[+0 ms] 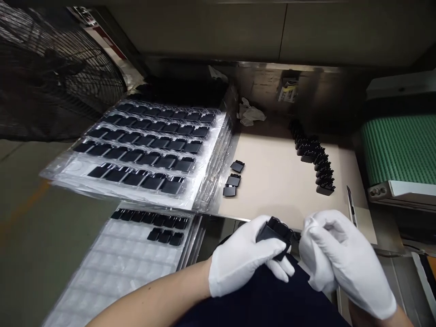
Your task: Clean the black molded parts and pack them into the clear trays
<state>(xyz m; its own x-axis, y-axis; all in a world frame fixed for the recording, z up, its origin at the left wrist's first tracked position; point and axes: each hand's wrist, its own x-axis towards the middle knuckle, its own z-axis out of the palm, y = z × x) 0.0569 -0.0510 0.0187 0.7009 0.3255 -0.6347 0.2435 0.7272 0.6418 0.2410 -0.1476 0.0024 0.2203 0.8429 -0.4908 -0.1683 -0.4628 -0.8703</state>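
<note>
My left hand, in a white glove, is closed around a black plastic part with a flat face and small loops on its upper edge. Close on its right, my gloved right hand pinches a crumpled white cloth that hangs below the fingers. Cloth and part look slightly apart. Both hands are in front of the table's near edge, above dark clothing. Three similar loose black parts lie on the table's left side. On the right, a staggered row of black parts stands close together.
Stacked clear trays of black parts stand at left. A lower, partly filled tray sits nearer. A knife-like tool lies by the right table edge, beside a green conveyor belt. A large fan stands far left.
</note>
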